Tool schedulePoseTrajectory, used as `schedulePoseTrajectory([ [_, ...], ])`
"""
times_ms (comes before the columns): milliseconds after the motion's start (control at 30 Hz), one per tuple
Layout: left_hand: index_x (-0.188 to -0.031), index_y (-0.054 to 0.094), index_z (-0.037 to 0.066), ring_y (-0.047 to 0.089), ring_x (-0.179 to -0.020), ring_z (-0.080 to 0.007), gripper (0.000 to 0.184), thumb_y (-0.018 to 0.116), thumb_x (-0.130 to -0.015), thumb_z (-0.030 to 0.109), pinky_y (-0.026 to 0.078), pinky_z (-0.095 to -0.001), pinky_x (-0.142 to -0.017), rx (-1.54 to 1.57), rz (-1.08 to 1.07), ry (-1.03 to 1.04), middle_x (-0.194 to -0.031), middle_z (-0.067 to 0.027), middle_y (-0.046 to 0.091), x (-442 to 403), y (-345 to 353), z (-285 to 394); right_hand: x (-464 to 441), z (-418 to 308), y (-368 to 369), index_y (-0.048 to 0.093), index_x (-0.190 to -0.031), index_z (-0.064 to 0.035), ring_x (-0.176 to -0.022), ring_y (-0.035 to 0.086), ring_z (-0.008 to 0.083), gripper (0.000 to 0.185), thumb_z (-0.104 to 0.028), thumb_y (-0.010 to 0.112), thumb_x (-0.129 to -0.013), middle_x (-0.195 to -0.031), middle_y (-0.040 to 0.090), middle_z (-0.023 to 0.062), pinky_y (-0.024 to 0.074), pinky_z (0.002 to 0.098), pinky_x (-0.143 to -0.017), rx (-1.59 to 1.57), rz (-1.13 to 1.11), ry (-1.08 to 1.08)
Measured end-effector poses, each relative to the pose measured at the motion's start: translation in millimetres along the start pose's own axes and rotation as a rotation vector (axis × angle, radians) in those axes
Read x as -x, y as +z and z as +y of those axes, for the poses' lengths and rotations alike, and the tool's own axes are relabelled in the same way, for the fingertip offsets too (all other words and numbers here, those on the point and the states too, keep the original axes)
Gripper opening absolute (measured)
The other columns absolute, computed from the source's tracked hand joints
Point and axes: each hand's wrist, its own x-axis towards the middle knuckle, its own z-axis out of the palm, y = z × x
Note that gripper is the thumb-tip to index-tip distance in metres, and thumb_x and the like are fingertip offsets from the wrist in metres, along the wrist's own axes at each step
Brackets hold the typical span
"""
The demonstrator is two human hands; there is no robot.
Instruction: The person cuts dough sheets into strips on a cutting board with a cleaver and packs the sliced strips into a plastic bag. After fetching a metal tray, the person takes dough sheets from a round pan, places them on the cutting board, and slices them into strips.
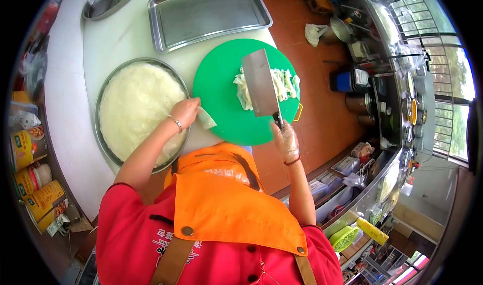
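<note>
My left hand (186, 112), with a bangle at the wrist, is closed between the round steel pan and the green cutting board (216, 84). From its fingers a pale, limp strip (205, 118) reaches over the board's near left edge. My right hand (286, 140), in a clear plastic glove, grips the black handle of a cleaver (259, 81). The broad blade lies over pale cut strips (284, 84) on the board and hides some of them. Smooth, whitish sheet-like food (138, 106) fills the round steel pan (104, 147) under my left forearm.
A rectangular steel tray (209, 16) lies beyond the board, with another round pan (108, 1) at the far left of the white table (65, 99). The board overhangs the table's right edge above the red tiled floor (322, 114). Shelves and a counter line the right wall.
</note>
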Motion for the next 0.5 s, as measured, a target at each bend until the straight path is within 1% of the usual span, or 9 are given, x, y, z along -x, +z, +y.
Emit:
schedulePoseTrajectory([
  [67, -0.102, 0.056, 0.004, 0.062, -0.086, -0.0380, 0.020, 0.062, -0.087, 0.015, 0.049, -0.0451, -0.075, 0.013, -0.080, 0.054, -0.092, -0.0194, 0.064, 2, -2, 2, 5, -1, 14, 0.064, -0.100, -0.0026, -0.070, 0.062, 0.0222, 0.031, -0.032, 0.067, -0.090, -0.076, 0.064, 0.0145, 0.0483, 0.0374, -0.066, -0.081, -0.084, 0.064],
  [100, -0.104, 0.055, 0.003, 0.062, -0.085, -0.0388, 0.020, 0.060, -0.088, 0.014, 0.049, -0.0455, -0.073, 0.019, -0.119, 0.082, -0.092, -0.0203, 0.064, 4, -3, 3, 15, -19, 18, 0.065, -0.100, -0.0020, -0.073, 0.060, 0.0174, 0.026, -0.026, 0.067, -0.091, -0.076, 0.061, 0.0115, 0.0479, 0.0359, -0.066, -0.138, -0.059, 0.019],
  [200, -0.105, 0.054, 0.004, 0.063, -0.085, -0.0377, 0.019, 0.059, -0.091, 0.016, 0.049, -0.0441, -0.073, 0.104, -0.232, 0.145, -0.092, -0.0196, 0.065, 5, -11, 19, 18, -32, 24, 0.062, -0.104, 0.0023, -0.082, 0.059, 0.0164, 0.026, -0.023, 0.061, -0.095, -0.086, 0.062, 0.0119, 0.0485, 0.0329, -0.070, 0.161, -0.195, 0.001],
  [267, -0.105, 0.054, 0.004, 0.064, -0.086, -0.0358, 0.018, 0.058, -0.092, 0.016, 0.050, -0.0424, -0.075, 0.173, -0.326, 0.164, -0.094, -0.0187, 0.066, 1, -20, 37, 11, -6, 38, 0.059, -0.107, 0.0072, -0.089, 0.058, 0.0185, 0.028, -0.019, 0.052, -0.100, -0.100, 0.059, 0.0145, 0.0493, 0.0315, -0.074, -0.117, -0.190, 0.044],
  [300, -0.105, 0.054, 0.004, 0.064, -0.087, -0.0349, 0.018, 0.058, -0.092, 0.016, 0.050, -0.0416, -0.075, 0.206, -0.372, 0.170, -0.095, -0.0183, 0.066, -1, -25, 46, 10, -9, 37, 0.058, -0.107, 0.0082, -0.090, 0.058, 0.0192, 0.029, -0.019, 0.051, -0.100, -0.102, 0.059, 0.0151, 0.0495, 0.0315, -0.075, -0.123, -0.184, 0.066],
  [400, -0.106, 0.055, 0.003, 0.065, -0.090, -0.0307, 0.019, 0.058, -0.092, 0.016, 0.049, -0.0389, -0.077, 0.323, -0.441, 0.276, -0.097, -0.0163, 0.066, -10, -35, 69, 13, -30, 28, 0.058, -0.103, 0.0083, -0.092, 0.058, 0.0196, 0.029, -0.019, 0.049, -0.101, -0.102, 0.059, 0.0145, 0.0492, 0.0317, -0.076, -0.200, -0.103, 0.123],
  [433, -0.106, 0.055, 0.003, 0.064, -0.090, -0.0282, 0.020, 0.058, -0.092, 0.017, 0.049, -0.0377, -0.078, 0.356, -0.456, 0.312, -0.097, -0.0148, 0.066, -14, -36, 75, 12, -29, 26, 0.059, -0.101, 0.0076, -0.090, 0.058, 0.0197, 0.028, -0.019, 0.050, -0.100, -0.100, 0.059, 0.0144, 0.0490, 0.0322, -0.075, -0.143, -0.093, 0.093],
  [467, -0.106, 0.056, 0.003, 0.064, -0.089, -0.0279, 0.021, 0.059, -0.092, 0.018, 0.049, -0.0375, -0.078, 0.376, -0.469, 0.328, -0.097, -0.0146, 0.066, -20, -39, 80, 10, -28, 23, 0.059, -0.099, 0.0069, -0.088, 0.058, 0.0197, 0.027, -0.019, 0.050, -0.100, -0.097, 0.060, 0.0143, 0.0489, 0.0328, -0.073, -0.085, -0.082, 0.064],
  [500, -0.106, 0.056, 0.003, 0.063, -0.089, -0.0275, 0.021, 0.059, -0.092, 0.018, 0.049, -0.0373, -0.078, 0.396, -0.484, 0.348, -0.097, -0.0145, 0.065, -27, -41, 85, 5, -15, 22, 0.059, -0.098, 0.0059, -0.085, 0.058, 0.0201, 0.026, -0.019, 0.052, -0.100, -0.094, 0.061, 0.0146, 0.0488, 0.0337, -0.071, 0.066, -0.099, -0.011],
])
